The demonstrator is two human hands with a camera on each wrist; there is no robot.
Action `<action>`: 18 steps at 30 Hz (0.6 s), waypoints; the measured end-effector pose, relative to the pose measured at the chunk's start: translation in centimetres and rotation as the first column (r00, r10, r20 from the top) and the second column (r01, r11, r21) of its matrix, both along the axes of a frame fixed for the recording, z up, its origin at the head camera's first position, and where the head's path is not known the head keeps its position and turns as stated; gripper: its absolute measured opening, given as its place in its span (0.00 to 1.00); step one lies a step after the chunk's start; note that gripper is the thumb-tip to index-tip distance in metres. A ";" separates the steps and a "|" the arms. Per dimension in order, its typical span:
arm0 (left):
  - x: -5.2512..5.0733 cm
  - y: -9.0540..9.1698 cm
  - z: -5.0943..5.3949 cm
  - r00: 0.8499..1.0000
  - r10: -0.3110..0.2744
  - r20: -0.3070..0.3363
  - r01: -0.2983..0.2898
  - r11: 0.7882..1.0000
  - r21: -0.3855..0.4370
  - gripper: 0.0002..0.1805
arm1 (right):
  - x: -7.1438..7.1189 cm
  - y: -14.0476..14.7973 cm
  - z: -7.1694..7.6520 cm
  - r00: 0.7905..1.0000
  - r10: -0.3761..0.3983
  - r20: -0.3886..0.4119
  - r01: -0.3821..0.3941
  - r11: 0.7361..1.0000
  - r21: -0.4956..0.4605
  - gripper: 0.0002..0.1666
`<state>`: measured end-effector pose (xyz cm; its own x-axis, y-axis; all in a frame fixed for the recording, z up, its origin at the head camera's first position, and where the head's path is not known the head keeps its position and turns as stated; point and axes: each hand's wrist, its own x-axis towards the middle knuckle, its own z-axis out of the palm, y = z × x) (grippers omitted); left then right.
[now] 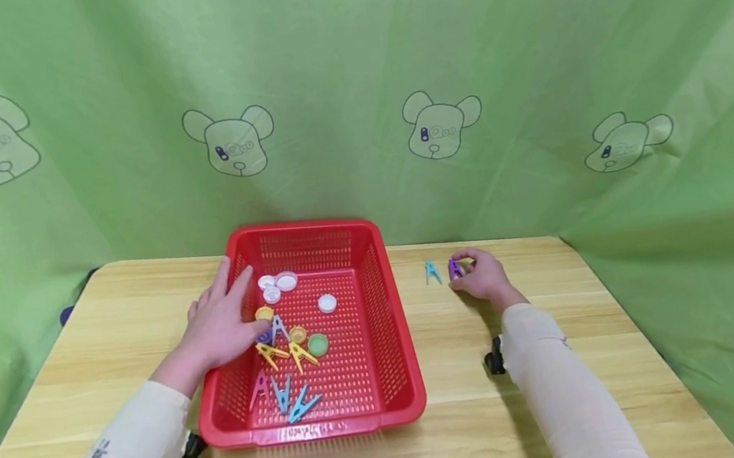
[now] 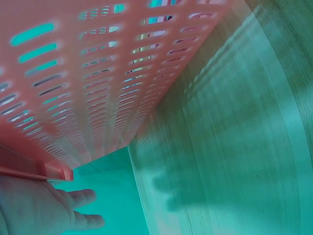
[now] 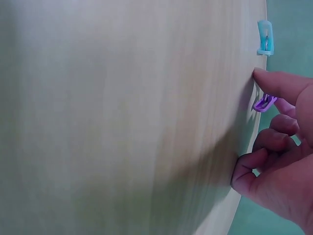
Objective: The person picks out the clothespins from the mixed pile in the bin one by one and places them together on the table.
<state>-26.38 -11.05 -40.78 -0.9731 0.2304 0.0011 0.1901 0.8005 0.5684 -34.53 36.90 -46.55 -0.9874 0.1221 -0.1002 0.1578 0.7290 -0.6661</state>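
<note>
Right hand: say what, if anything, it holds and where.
A purple clothespin, with the right hand curled round it; the exact part gripped cannot be told.

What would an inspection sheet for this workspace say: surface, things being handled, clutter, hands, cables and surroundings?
Surface: pale wood-look table, light streaks in the grain.
Things being handled: red basket holding mixed bottle caps and clothespins; outside it, to the right, a purple clothespin and a blue clothespin side by side.
Clutter: nothing seen beyond the caps and clothespins.
Left hand: across the basket's left rim, fingers spread.
Right hand: fingers curled around the purple clothespin.
Cables: nothing seen.
Surroundings: green curtain behind the table, printed with cartoon animal heads.
</note>
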 end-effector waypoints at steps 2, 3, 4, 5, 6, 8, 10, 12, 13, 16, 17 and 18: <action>0.0 0.0 -0.1 1.000 0.001 -0.001 -0.001 1.000 0.001 0.54 | 0.0 0.0 0.1 1.000 0.001 0.005 -0.001 1.000 -0.007 0.35; 0.0 0.0 -0.1 1.000 0.002 -0.002 -0.002 1.000 0.001 0.54 | -0.1 0.0 0.1 1.000 0.004 0.006 -0.004 1.000 -0.003 0.35; 0.0 0.0 -0.2 1.000 0.003 -0.004 -0.003 1.000 0.001 0.54 | -0.1 0.0 0.1 1.000 0.007 0.006 -0.007 1.000 0.000 0.35; 0.0 0.0 -0.2 1.000 0.004 -0.005 -0.003 1.000 0.002 0.54 | -0.1 0.0 0.1 1.000 0.008 0.008 -0.008 1.000 0.002 0.35; 0.0 0.0 -0.2 1.000 0.003 -0.006 -0.003 1.000 0.003 0.54 | -0.2 0.0 0.1 1.000 0.008 0.011 -0.008 1.000 0.004 0.35; 0.0 -0.1 -0.3 1.000 0.002 -0.007 -0.002 1.000 0.004 0.54 | -0.2 0.0 0.1 1.000 0.009 0.019 -0.009 1.000 0.008 0.35; 0.0 -0.1 -0.3 1.000 0.002 -0.009 -0.002 1.000 0.004 0.54 | -0.4 0.0 0.1 0.999 0.006 0.033 -0.006 1.000 0.005 0.35; 0.0 -0.1 -0.3 1.000 0.002 -0.009 -0.002 1.000 0.004 0.54 | -0.5 0.0 0.0 0.999 0.005 0.048 -0.006 1.000 0.006 0.35; 0.0 -0.1 -0.4 1.000 0.002 -0.009 -0.002 1.000 0.004 0.54 | -0.6 0.0 0.0 0.998 0.007 0.054 -0.007 1.000 0.007 0.35; -0.1 -0.2 -0.4 1.000 0.002 -0.010 -0.002 1.000 0.007 0.54 | -0.8 0.0 0.0 0.997 -0.002 0.077 0.002 1.000 0.001 0.35; -0.1 -0.1 -0.3 1.000 0.002 -0.011 -0.002 1.000 0.006 0.54 | -0.9 0.1 0.0 0.996 -0.004 0.085 0.004 1.000 -0.002 0.35; -0.1 -0.1 -0.3 1.000 0.002 -0.013 -0.002 1.000 0.005 0.54 | -1.0 0.1 0.0 0.996 -0.005 0.090 0.006 1.000 -0.006 0.35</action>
